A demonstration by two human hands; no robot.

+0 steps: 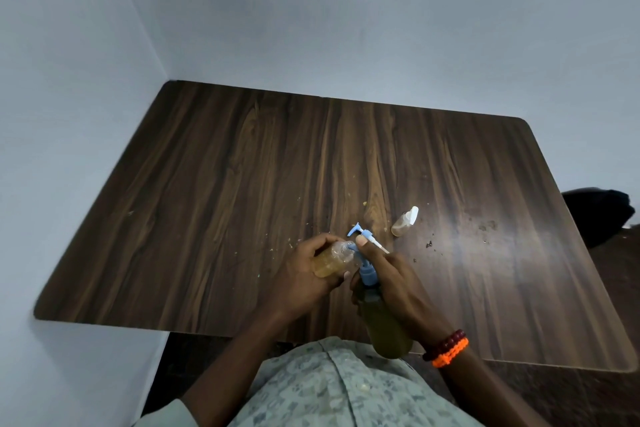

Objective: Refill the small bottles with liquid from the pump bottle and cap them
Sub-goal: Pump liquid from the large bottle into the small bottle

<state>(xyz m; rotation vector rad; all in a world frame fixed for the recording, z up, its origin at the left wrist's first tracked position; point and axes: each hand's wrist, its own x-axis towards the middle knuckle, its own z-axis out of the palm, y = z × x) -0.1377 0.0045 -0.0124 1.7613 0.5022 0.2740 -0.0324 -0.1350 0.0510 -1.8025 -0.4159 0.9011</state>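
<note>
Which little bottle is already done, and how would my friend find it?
Start at the dark wooden table and find the person's two hands near its front edge. Just beyond the right hand, lying alone on its side, is a small bottle of brownish liquid. Unlike the open bottle gripped in the left hand, it wears a white cap and nobody touches it.

A dark wood-grain surface [242, 184] with rounded corners fills a corner between pale walls [69, 80]. Small crumbs [429, 244] and specks lie scattered on it, densest right of centre. A black object [599, 211], too dim to identify, sits past its right edge. A patterned shirt [329, 388] shows at the bottom, and red and orange bracelets [446, 350] ring one wrist.
</note>
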